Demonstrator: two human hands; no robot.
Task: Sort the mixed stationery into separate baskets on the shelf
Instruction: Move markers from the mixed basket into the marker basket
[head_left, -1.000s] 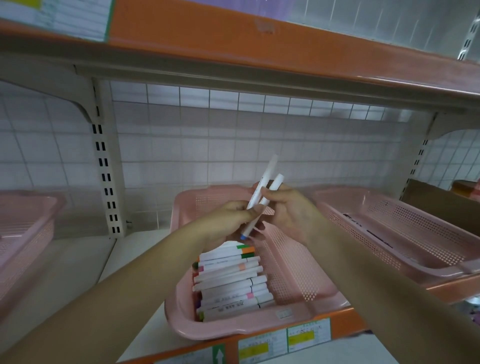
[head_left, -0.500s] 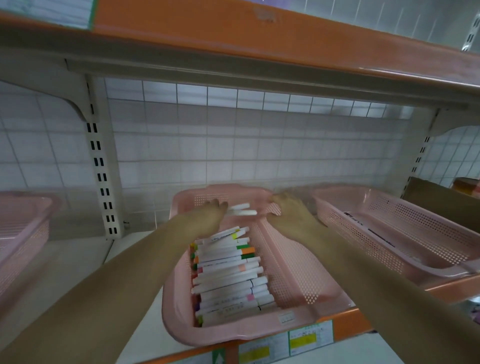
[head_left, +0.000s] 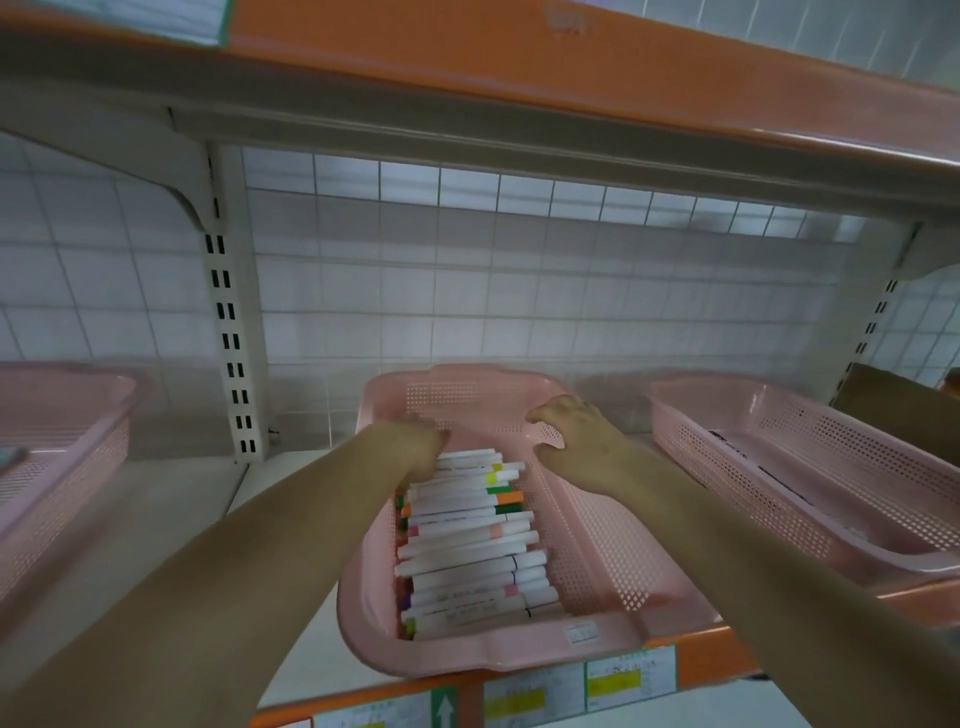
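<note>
Starting at six o'clock, the shelf (head_left: 706, 657) carries price labels (head_left: 631, 675) on its front edge. The basket (head_left: 467, 659) sits just behind that edge, probably drawn forward so its contents are easy to reach and see. Inside it the markers (head_left: 467, 551) lie crosswise in a stacked row packed against the basket's nine o'clock wall, most coloured caps pointing to three o'clock. Laying them parallel keeps one kind together, and it leaves the three o'clock half of the mesh floor bare, which looks like room for a second row. At the twelve o'clock end of the row the left hand (head_left: 415, 449) is down on the farthest markers with its back to the camera. Its fingers are hidden, so I cannot tell whether it pinches a marker or only presses on one; either way it seems to be settling the row's far end. The right hand (head_left: 584, 444) hovers at about one o'clock from the row, over bare mesh and apart from the markers. Its fingers are spread, loosely bent and holding nothing, perhaps ready to square the cap ends. At three o'clock a second basket (head_left: 727, 467) holds a few dark, thin items too blurred to name, and it looks set aside for another kind. At nine o'clock a third basket (head_left: 62, 441) stands well apart. Behind them all is the wire grid (head_left: 519, 286), and the upper shelf (head_left: 519, 78) runs across twelve o'clock.
</note>
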